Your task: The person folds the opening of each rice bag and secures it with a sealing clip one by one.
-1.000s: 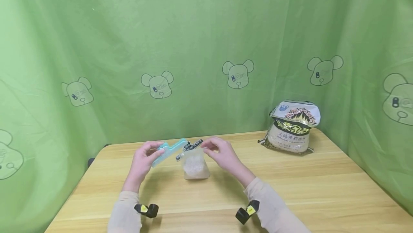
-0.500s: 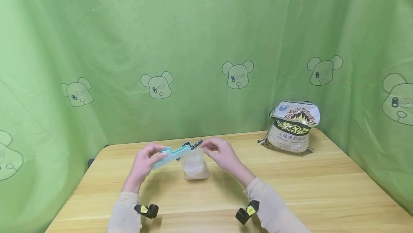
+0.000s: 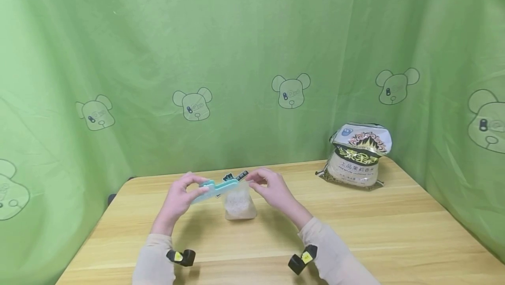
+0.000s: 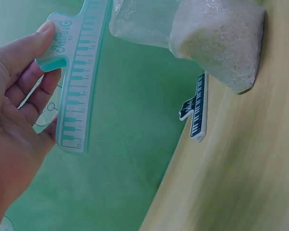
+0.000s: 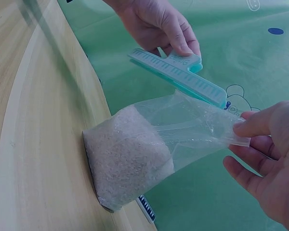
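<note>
Curtained-off workspace, green cartoon-print curtain [image 3: 244,39] around three sides, wood-grain table [image 3: 402,232]

Can pass low over table [image 3: 236,245] in front of rice bag [image 3: 240,208], btwn wrist mounts [image 3: 189,258]; blocked at bag's upper L by teal clip [image 3: 218,189] in L hand [image 3: 178,196], at its mouth by R hand [image 3: 271,187]; tight behind, w/ black clip [image 4: 199,108]; passable farther R up to big sack [image 3: 355,164]; stopped at back by curtain [image 3: 244,48].

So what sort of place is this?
Probably a staged recording booth: a green printed curtain hangs behind and beside a wooden table, and the person wears black wrist-mounted devices.
</note>
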A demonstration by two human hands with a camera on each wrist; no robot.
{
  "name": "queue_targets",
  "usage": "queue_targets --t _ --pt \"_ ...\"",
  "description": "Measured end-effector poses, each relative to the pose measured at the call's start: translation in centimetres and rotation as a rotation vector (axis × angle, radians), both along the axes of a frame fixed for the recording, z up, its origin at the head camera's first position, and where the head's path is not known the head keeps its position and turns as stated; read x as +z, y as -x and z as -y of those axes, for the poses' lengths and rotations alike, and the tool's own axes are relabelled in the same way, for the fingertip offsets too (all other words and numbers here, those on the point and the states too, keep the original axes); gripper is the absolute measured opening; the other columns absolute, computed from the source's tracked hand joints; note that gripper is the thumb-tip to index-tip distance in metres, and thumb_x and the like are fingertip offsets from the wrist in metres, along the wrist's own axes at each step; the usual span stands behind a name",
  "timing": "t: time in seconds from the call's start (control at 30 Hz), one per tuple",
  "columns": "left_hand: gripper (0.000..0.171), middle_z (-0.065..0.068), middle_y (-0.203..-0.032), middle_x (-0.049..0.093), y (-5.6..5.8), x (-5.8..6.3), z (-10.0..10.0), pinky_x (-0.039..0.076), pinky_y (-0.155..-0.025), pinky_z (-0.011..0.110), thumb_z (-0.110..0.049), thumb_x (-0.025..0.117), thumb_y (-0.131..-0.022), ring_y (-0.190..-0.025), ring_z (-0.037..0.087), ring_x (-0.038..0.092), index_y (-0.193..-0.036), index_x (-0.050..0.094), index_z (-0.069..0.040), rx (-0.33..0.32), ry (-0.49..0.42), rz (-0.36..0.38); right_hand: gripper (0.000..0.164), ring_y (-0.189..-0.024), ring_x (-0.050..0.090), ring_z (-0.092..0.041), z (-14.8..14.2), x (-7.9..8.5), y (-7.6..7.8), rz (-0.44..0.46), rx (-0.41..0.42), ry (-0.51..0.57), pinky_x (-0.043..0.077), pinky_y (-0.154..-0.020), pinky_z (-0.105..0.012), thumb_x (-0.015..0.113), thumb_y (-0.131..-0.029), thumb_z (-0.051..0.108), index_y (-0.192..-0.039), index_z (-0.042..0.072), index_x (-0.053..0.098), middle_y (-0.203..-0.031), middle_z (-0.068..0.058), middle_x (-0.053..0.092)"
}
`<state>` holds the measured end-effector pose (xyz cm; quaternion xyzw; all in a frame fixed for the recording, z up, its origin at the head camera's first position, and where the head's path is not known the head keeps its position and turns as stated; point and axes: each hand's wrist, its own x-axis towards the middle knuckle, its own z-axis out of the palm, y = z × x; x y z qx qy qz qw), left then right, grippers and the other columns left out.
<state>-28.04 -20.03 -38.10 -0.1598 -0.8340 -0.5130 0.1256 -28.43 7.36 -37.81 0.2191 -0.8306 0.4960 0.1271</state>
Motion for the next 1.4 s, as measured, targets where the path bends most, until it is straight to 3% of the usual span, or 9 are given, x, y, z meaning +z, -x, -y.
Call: queue_targets --t 0.1,0.23,0.63,0.77,1.07,1.27,1.4 --pt "0.019 0.004 -0.098 0.067 -0.2 0.2 -0.3 0.039 -0.104 0.049 -0.019 0.077 -0.082 -0.111 0.029 0.057 -0.1 0.074 -0.015 -0.006 0.031 -0.049 0.014 -0.093 0.067 -0.018 0.0 0.0 0.0 0.006 -0.001 0.003 0.057 -0.088 -0.038 0.068 -0.088 0.004 -0.1 0.01 0.07 -0.102 -0.005 0.072" --pt "0.018 0.003 -0.092 0.066 -0.3 0.4 -0.7 0.044 -0.092 0.035 -0.017 0.076 -0.083 -0.098 0.024 0.059 -0.1 0.074 -0.015 -0.016 0.061 -0.113 0.014 -0.093 0.067 -0.017 0.0 0.0 0.0 0.007 -0.005 0.002 0.057 -0.087 -0.035 0.067 -0.088 0.004 -0.1 0.011 0.07 -0.102 -0.005 0.072" --pt "0.017 0.011 -0.094 0.066 -0.4 0.4 -1.5 0.044 -0.093 0.036 -0.014 0.076 -0.083 -0.094 0.021 0.059 -0.1 0.074 -0.014 -0.041 0.051 -0.141 0.014 -0.092 0.068 -0.018 0.1 0.0 0.0 0.002 0.002 0.004 0.057 -0.086 -0.035 0.067 -0.088 0.004 -0.1 0.01 0.07 -0.102 -0.006 0.072" --pt "0.018 0.015 -0.095 0.066 -0.2 0.1 -1.6 0.045 -0.092 0.036 -0.013 0.076 -0.082 -0.093 0.013 0.058 -0.1 0.074 -0.014 -0.042 0.066 -0.157 0.015 -0.093 0.068 -0.018 0.1 0.0 0.0 0.01 0.001 0.01 0.057 -0.087 -0.037 0.067 -0.088 0.004 -0.101 0.01 0.07 -0.103 -0.006 0.072" --pt "0.019 0.007 -0.094 0.066 -0.1 0.2 -1.9 0.045 -0.094 0.038 -0.015 0.076 -0.082 -0.097 0.027 0.06 -0.102 0.073 -0.014 -0.046 0.048 -0.144 0.015 -0.091 0.067 -0.016 0.0 -0.1 0.1 -0.017 0.0 0.007 0.057 -0.085 -0.031 0.067 -0.088 0.004 -0.102 0.01 0.07 -0.102 -0.005 0.073" --pt "0.02 0.008 -0.095 0.067 0.0 0.0 -1.9 0.046 -0.094 0.039 -0.015 0.076 -0.082 -0.097 0.024 0.06 -0.102 0.073 -0.013 -0.044 0.036 -0.129 0.014 -0.09 0.067 -0.016 0.0 -0.1 0.2 -0.03 0.006 0.002 0.056 -0.083 -0.028 0.067 -0.088 0.005 -0.101 0.01 0.07 -0.101 -0.005 0.073" --pt "0.02 0.005 -0.094 0.066 -0.1 0.0 -2.1 0.052 -0.087 0.03 -0.014 0.076 -0.082 -0.094 0.022 0.06 -0.102 0.073 -0.014 -0.038 0.051 -0.145 0.013 -0.088 0.068 -0.016 0.0 -0.2 0.3 -0.044 0.005 0.0 0.056 -0.081 -0.025 0.067 -0.088 0.006 -0.1 0.01 0.07 -0.1 -0.005 0.073"
